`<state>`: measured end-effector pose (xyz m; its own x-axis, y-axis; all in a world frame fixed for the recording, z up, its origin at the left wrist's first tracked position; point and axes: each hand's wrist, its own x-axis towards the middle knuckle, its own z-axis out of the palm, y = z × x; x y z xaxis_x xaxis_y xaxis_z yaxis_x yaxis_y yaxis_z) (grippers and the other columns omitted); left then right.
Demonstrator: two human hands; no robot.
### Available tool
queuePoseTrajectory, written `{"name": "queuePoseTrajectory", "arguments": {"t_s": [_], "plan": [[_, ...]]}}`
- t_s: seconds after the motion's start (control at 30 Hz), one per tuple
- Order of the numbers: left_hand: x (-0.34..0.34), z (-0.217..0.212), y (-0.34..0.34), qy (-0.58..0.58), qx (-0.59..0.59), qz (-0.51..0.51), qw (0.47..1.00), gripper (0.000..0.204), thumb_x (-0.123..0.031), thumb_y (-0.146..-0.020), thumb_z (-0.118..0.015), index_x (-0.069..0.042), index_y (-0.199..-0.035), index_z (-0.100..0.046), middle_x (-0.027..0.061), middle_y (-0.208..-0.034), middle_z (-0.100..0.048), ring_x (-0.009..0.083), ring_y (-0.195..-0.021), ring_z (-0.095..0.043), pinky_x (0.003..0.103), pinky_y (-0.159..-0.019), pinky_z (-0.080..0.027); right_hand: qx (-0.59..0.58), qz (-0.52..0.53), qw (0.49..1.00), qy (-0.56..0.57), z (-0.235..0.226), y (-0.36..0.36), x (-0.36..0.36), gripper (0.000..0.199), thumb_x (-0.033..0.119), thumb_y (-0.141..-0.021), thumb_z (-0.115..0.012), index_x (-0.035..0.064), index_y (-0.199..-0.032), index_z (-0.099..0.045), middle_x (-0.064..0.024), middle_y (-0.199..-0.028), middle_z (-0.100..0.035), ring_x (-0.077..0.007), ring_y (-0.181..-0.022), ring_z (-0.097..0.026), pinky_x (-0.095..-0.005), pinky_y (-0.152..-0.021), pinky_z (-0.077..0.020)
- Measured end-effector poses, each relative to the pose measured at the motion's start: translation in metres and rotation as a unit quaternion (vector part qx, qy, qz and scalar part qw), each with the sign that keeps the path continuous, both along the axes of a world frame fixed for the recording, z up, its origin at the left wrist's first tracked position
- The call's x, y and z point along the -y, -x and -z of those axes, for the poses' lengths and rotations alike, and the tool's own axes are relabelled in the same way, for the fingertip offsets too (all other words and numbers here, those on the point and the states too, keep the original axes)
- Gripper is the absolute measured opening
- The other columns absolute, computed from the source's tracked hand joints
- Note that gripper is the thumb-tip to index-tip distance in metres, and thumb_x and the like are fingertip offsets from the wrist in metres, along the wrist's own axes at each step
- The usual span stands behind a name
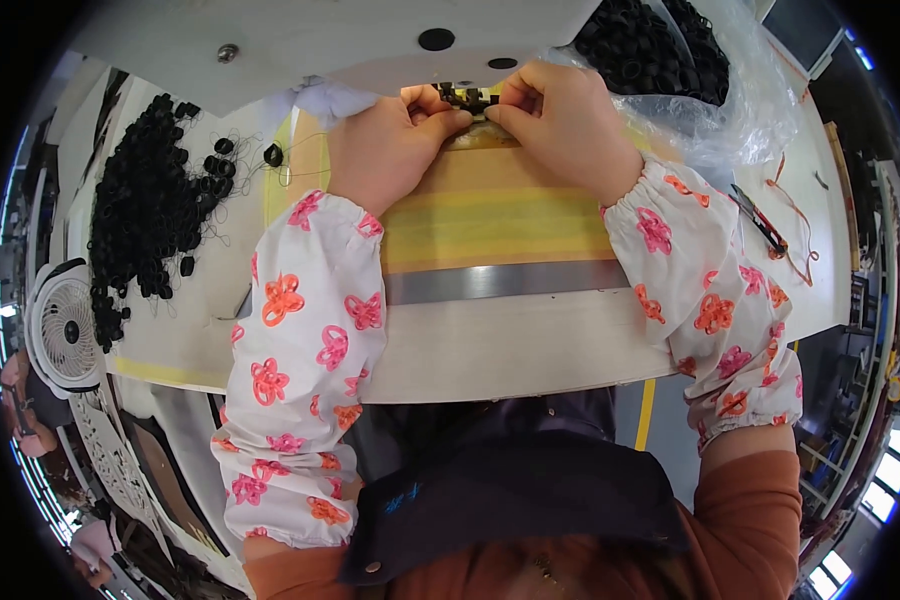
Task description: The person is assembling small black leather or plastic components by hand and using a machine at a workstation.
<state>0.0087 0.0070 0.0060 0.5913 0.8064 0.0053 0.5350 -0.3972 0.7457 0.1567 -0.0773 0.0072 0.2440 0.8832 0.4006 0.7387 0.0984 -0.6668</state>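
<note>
Under the head of a white sewing machine (pixel 320 45), both my hands come together at the lit presser foot (pixel 460 97). My left hand (pixel 382 150) pinches with thumb and forefinger at the left of the foot. From the other side my right hand (pixel 575 125) also pinches close to it. A small black loop of band (pixel 482 103) shows between the fingertips, partly hidden by them and by the foot. Yellow tape strips (pixel 500 220) and a metal strip (pixel 505 282) cover the machine bed in front of my hands.
A heap of black loops (pixel 150 200) with loose threads lies on the left of the table. More black loops (pixel 640 50) fill a clear plastic bag (pixel 715 130) at the back right. Thread snips (pixel 760 222) and an orange cord (pixel 808 235) lie right. A white fan (pixel 68 325) stands left.
</note>
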Motion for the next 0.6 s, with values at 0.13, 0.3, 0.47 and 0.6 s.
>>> {"name": "queuePoseTrajectory", "arguments": {"t_s": [0.13,0.3,0.47,0.6], "plan": [[-0.006,-0.008,0.011,0.052,0.001,0.032,0.998,0.032,-0.038,-0.070,-0.063,-0.006,-0.075,-0.060,0.0023,-0.058,-0.056,0.0073,-0.052,-0.053,0.023,-0.050,-0.042,0.044,0.006,0.999,0.009,-0.007,0.010,-0.004,0.013,0.012,-0.067,-0.063,0.0009,-0.066,-0.057,-0.0134,-0.060,-0.057,-0.0279,-0.055,-0.057,-0.0335,-0.051,-0.0439],[-0.002,0.026,0.029,-0.175,0.022,-0.002,0.984,0.021,-0.029,-0.073,-0.053,-0.013,-0.084,-0.061,0.0130,-0.070,-0.059,0.0304,-0.070,-0.058,0.040,-0.061,-0.045,0.069,0.008,0.996,0.062,0.010,0.015,-0.001,0.022,0.018,-0.070,-0.063,-0.0028,-0.069,-0.059,-0.0146,-0.063,-0.058,-0.0231,-0.053,-0.056,-0.0319,-0.052,-0.0433],[0.052,0.017,0.020,-0.231,0.052,0.153,0.959,0.010,-0.018,-0.070,-0.053,-0.008,-0.070,-0.055,0.0111,-0.060,-0.057,0.0318,-0.060,-0.056,0.043,-0.052,-0.043,-0.170,-0.040,0.980,0.100,0.000,0.006,0.021,0.012,0.009,-0.078,-0.059,-0.0015,-0.081,-0.055,-0.0021,-0.061,-0.054,-0.0062,-0.047,-0.049,-0.0185,-0.042,-0.0366],[0.045,0.021,0.032,-0.240,0.139,0.190,0.942,0.012,-0.019,-0.067,-0.054,-0.007,-0.064,-0.055,0.0096,-0.058,-0.056,0.0305,-0.057,-0.056,0.041,-0.050,-0.042,-0.228,-0.107,0.938,0.237,-0.008,0.014,0.013,0.005,0.005,-0.080,-0.055,0.0014,-0.081,-0.051,0.0004,-0.061,-0.052,-0.0035,-0.043,-0.045,-0.0151,-0.040,-0.0336]]}}
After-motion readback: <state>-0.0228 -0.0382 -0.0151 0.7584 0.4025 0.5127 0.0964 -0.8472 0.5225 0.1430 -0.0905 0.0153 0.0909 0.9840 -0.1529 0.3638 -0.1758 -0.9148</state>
